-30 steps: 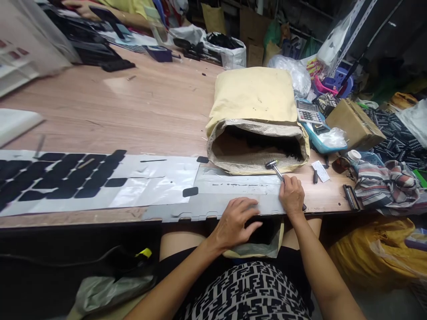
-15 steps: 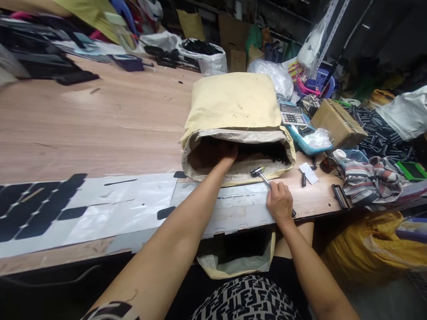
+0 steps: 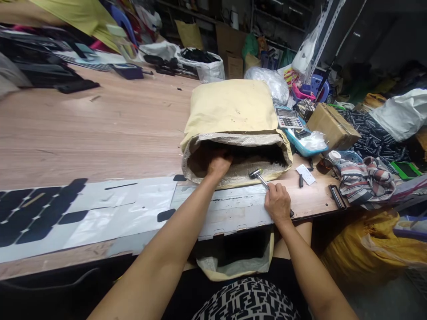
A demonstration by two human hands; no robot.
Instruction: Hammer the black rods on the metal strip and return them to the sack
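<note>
A yellow woven sack lies on the table with its wide mouth facing me. My left hand is inside that mouth; its fingers are lost in the shadow, so what they touch is hidden. Dark pieces show dimly at the right inside the sack. My right hand is closed around the handle of a small hammer. The hammer's head points up and left, just in front of the sack's lower lip. Below the table edge, a second sack hangs open in front of my lap.
To the right are a calculator, a blue basket, a cardboard box, a jar and a striped cloth. Dark flat pieces lie on white sheeting at left. A person's yellow garment shows across the table.
My left hand has drawn back slightly toward the sack's mouth, so more of it shows. The right hand keeps its hold on the hammer. The view has shifted a little.
</note>
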